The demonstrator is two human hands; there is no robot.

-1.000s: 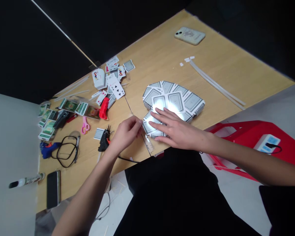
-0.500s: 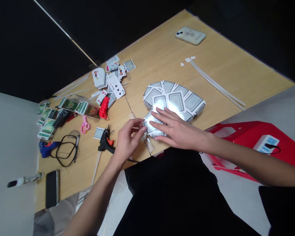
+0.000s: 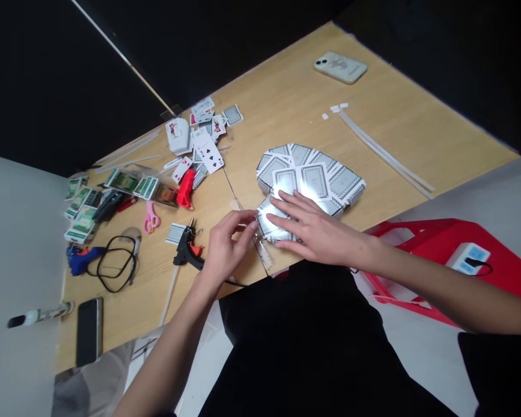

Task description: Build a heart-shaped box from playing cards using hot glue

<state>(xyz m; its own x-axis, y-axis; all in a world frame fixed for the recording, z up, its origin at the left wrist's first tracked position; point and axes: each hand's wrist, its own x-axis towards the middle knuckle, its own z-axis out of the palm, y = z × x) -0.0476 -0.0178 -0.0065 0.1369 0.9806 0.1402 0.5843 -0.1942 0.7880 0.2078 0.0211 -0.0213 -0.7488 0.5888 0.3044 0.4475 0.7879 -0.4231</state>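
Observation:
A heart-shaped box [image 3: 315,180] covered in grey-backed playing cards lies on the wooden table in front of me. My right hand [image 3: 315,229] rests flat across its near lobe, fingers spread, holding nothing. At the left edge of that lobe, the thumb and forefinger of my left hand [image 3: 230,243] close together on the card rim; the exact contact is partly hidden. A clear ruler [image 3: 264,253] lies under the near edge of the box. Left of my left hand is a black hot glue gun [image 3: 186,248] with an orange trigger, lying beside a loose card [image 3: 174,233].
Loose playing cards [image 3: 207,152], a red tool [image 3: 186,190], pink scissors [image 3: 150,218], card boxes [image 3: 84,223] and a blue glue gun [image 3: 81,259] crowd the left. Phones lie at the far right [image 3: 341,67] and near left [image 3: 89,331]. White strips [image 3: 386,152] lie right.
The view has shifted slightly. Both hands keep nearly the same place on the box, and nothing else has visibly moved.

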